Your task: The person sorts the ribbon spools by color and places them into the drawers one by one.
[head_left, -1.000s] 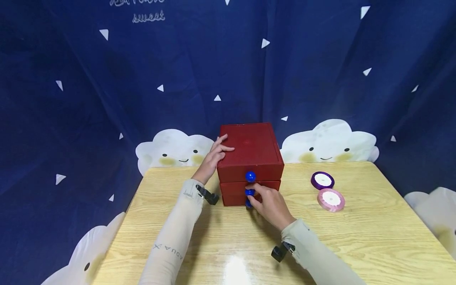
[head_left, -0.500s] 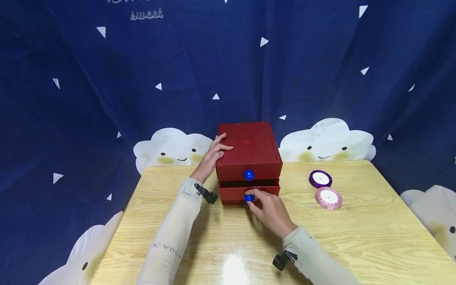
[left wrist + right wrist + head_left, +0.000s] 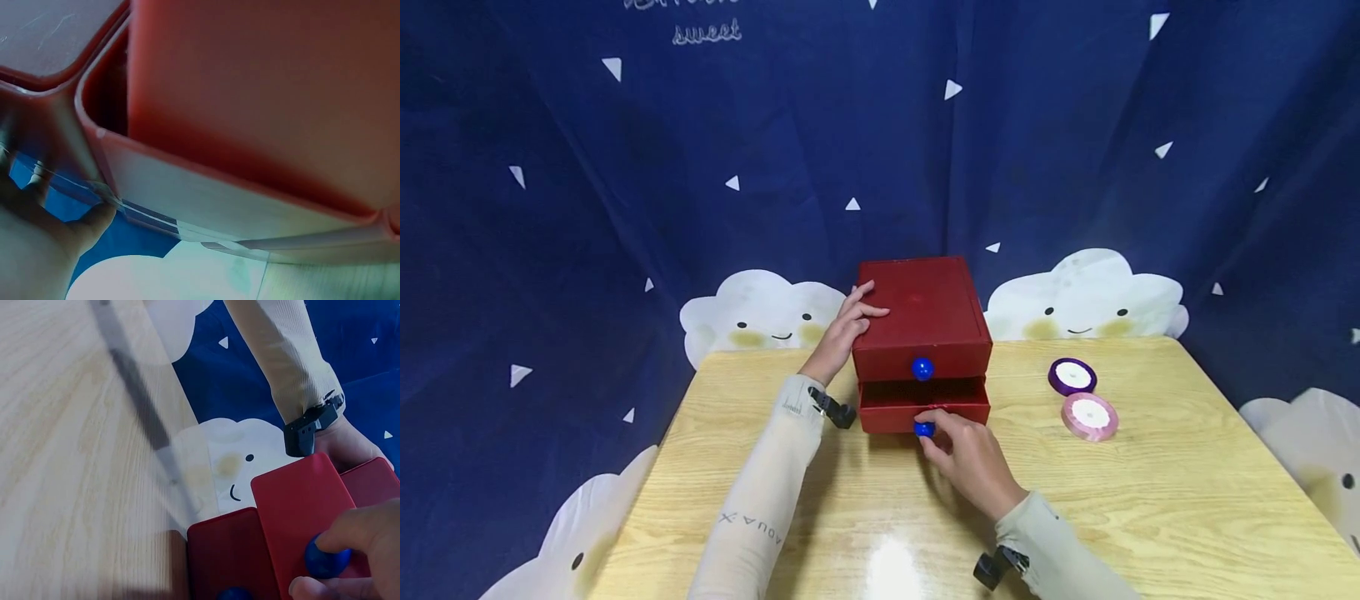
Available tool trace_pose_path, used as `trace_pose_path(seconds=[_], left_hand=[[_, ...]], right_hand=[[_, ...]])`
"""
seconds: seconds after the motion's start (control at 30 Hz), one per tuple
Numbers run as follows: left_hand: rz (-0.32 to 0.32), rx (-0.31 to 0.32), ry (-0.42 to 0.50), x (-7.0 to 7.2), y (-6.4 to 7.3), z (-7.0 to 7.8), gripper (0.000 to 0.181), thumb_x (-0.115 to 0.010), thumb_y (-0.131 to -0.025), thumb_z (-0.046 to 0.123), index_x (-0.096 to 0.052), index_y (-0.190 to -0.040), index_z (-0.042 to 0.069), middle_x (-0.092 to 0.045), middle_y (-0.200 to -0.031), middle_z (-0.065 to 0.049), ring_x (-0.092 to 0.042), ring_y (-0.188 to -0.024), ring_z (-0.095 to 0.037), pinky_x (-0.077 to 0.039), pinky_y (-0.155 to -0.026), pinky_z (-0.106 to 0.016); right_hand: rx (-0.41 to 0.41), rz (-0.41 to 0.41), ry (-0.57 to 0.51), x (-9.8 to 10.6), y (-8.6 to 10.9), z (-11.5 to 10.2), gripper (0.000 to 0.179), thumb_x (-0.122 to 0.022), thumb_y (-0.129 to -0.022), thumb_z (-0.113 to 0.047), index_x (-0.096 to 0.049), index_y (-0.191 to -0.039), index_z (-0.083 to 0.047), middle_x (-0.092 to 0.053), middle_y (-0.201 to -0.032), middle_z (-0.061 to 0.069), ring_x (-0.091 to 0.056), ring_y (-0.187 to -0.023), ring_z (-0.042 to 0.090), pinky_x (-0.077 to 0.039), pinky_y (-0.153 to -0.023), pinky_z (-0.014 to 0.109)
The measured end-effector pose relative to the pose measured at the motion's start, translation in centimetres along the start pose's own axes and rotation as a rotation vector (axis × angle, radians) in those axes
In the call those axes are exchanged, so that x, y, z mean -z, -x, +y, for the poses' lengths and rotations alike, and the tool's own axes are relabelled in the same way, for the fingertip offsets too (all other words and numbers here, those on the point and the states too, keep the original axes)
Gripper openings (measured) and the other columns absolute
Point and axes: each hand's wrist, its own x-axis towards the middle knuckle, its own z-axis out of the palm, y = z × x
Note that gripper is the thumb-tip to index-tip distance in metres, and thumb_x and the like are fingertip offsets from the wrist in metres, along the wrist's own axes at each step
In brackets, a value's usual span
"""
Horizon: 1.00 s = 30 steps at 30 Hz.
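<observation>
A dark red drawer box (image 3: pixel 921 302) with round blue knobs stands at the back of the table. Its middle drawer (image 3: pixel 880 419) is pulled partway out, and my right hand (image 3: pixel 973 458) pinches this drawer's blue knob (image 3: pixel 325 561) between thumb and fingers. The top drawer's knob (image 3: pixel 922 368) is free above it. In the right wrist view, a third drawer front (image 3: pixel 232 550) sits set back beside the pulled-out one. My left hand (image 3: pixel 846 329) rests with spread fingers on the box's left top edge; in the left wrist view that hand (image 3: pixel 44 231) lies along the box's side.
Two ribbon spools, one purple (image 3: pixel 1072 377) and one pink (image 3: pixel 1090 417), lie touching on the wooden table (image 3: pixel 1150 500) right of the box. A dark blue curtain (image 3: pixel 820 125) with white clouds and triangles hangs behind.
My right hand has drawn the middle drawer out toward me by its knob, opening a dark gap under the top drawer. My left hand has stayed on the box.
</observation>
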Motion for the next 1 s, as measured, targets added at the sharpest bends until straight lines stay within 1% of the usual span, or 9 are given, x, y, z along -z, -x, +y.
trace_pose_path(seconds=[0.07,0.2,0.27,0.37,0.5,0.6,0.77,0.9,1.0], left_hand=[[0.006,0.003,-0.006,0.0,-0.2,-0.5,0.037,-0.036,-0.095,0.001,-0.060,-0.122,-0.008,-0.019,-0.158,-0.016,0.005,-0.147,-0.023,0.002,-0.116,-0.051],[0.006,0.010,0.006,0.0,-0.3,-0.7,0.037,-0.036,-0.095,0.000,-0.061,-0.122,-0.007,-0.019,-0.158,-0.015,0.005,-0.147,-0.022,0.003,-0.116,-0.050],[0.007,0.014,0.006,0.0,-0.2,-0.6,0.037,-0.037,-0.095,0.001,-0.061,-0.122,-0.007,-0.020,-0.158,-0.015,0.005,-0.148,-0.021,0.003,-0.116,-0.050],[0.005,0.021,-0.003,0.0,0.0,0.0,0.037,-0.036,-0.095,0.001,-0.059,-0.122,-0.009,-0.019,-0.158,-0.018,0.005,-0.148,-0.024,0.002,-0.116,-0.052],[0.010,0.019,-0.004,-0.1,-0.1,-0.1,0.037,-0.036,-0.094,0.001,-0.059,-0.121,-0.010,-0.019,-0.157,-0.018,0.004,-0.148,-0.023,0.001,-0.116,-0.052],[0.012,0.004,0.008,0.1,-0.3,-1.3,0.037,-0.036,-0.095,0.000,-0.060,-0.122,-0.008,-0.019,-0.158,-0.016,0.005,-0.148,-0.023,0.002,-0.116,-0.051],[0.021,-0.001,0.000,0.2,-0.5,-3.4,0.038,-0.036,-0.096,0.002,-0.062,-0.123,-0.003,-0.020,-0.159,-0.006,0.006,-0.147,-0.015,0.003,-0.116,-0.048],[0.037,0.010,0.000,0.1,-0.5,-3.7,0.039,-0.036,-0.096,0.007,-0.063,-0.123,0.001,-0.021,-0.159,0.001,0.003,-0.146,-0.009,0.002,-0.116,-0.047],[0.039,-0.003,0.001,0.0,-0.5,-3.8,0.039,-0.037,-0.095,0.010,-0.064,-0.123,0.003,-0.022,-0.158,0.001,0.002,-0.147,-0.009,0.001,-0.116,-0.049]], right_hand=[[0.006,0.007,0.002,0.0,0.2,-0.1,0.028,-0.075,-0.083,-0.019,-0.068,-0.110,-0.025,-0.054,-0.073,-0.018,-0.045,-0.058,0.001,-0.040,-0.052,0.019],[0.010,0.013,0.009,0.1,0.6,-0.3,0.028,-0.075,-0.083,-0.019,-0.068,-0.110,-0.024,-0.058,-0.076,-0.017,-0.045,-0.058,0.000,-0.040,-0.052,0.018],[0.013,0.013,0.012,0.2,0.8,-0.4,0.028,-0.075,-0.083,-0.019,-0.069,-0.109,-0.024,-0.062,-0.081,-0.016,-0.046,-0.059,0.000,-0.041,-0.054,0.018],[0.004,-0.004,0.013,0.4,1.1,-0.5,0.027,-0.074,-0.084,-0.021,-0.069,-0.110,-0.025,-0.068,-0.089,-0.014,-0.049,-0.061,0.002,-0.043,-0.056,0.018],[0.012,-0.003,0.004,0.5,1.4,-0.6,0.026,-0.073,-0.085,-0.021,-0.069,-0.110,-0.025,-0.069,-0.093,-0.014,-0.051,-0.062,0.002,-0.044,-0.057,0.017],[0.029,0.016,0.000,0.5,1.7,-0.7,0.027,-0.074,-0.084,-0.019,-0.069,-0.109,-0.025,-0.068,-0.089,-0.015,-0.048,-0.059,-0.001,-0.042,-0.054,0.017],[0.029,0.027,-0.015,0.5,2.1,-0.8,0.029,-0.076,-0.082,-0.016,-0.070,-0.109,-0.024,-0.067,-0.086,-0.015,-0.047,-0.058,-0.001,-0.041,-0.052,0.016],[0.004,-0.003,-0.041,0.8,2.5,-1.0,0.028,-0.076,-0.082,-0.017,-0.070,-0.109,-0.024,-0.068,-0.091,-0.015,-0.050,-0.061,-0.001,-0.045,-0.055,0.016],[-0.013,-0.012,-0.049,1.0,2.8,-1.2,0.029,-0.076,-0.082,-0.018,-0.070,-0.109,-0.025,-0.069,-0.092,-0.015,-0.050,-0.062,-0.002,-0.046,-0.057,0.016]])
